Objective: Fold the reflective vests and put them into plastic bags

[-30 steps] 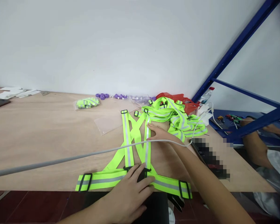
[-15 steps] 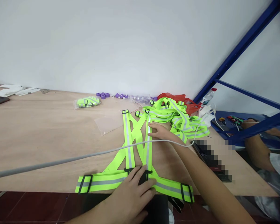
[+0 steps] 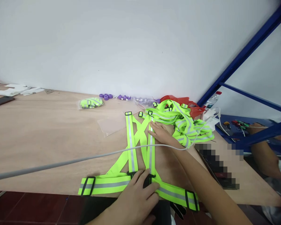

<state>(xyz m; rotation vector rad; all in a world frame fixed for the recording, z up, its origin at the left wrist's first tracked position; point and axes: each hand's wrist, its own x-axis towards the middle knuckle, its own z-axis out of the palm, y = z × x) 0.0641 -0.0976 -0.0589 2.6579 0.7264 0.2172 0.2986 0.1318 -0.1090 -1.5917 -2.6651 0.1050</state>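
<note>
A neon-yellow reflective vest (image 3: 131, 143) of elastic straps with silver stripes and black buckles lies spread on the wooden table, its waist band along the front edge. My left hand (image 3: 140, 195) rests on the middle of the waist band, fingers stretched over the black centre piece, which it partly hides. Higher up, my right hand (image 3: 160, 132) lies with extended fingers on the right shoulder strap, just below its top buckle. A grey cable (image 3: 84, 157) passes above the vest and across my right forearm. Beside the right hand is a heap of similar reflective straps (image 3: 182, 120).
Behind the vest lie a flat clear bag (image 3: 111, 125), a bagged folded vest (image 3: 91, 103) and several purple pieces (image 3: 105, 97). A red plastic bag (image 3: 195, 111) and a bottle (image 3: 213, 100) stand at the back right. A blue metal frame (image 3: 243, 53) and another person's arm (image 3: 264, 153) are on the right.
The view has shifted slightly, so everything appears a little further right and lower. Both hands keep their places on the vest.
</note>
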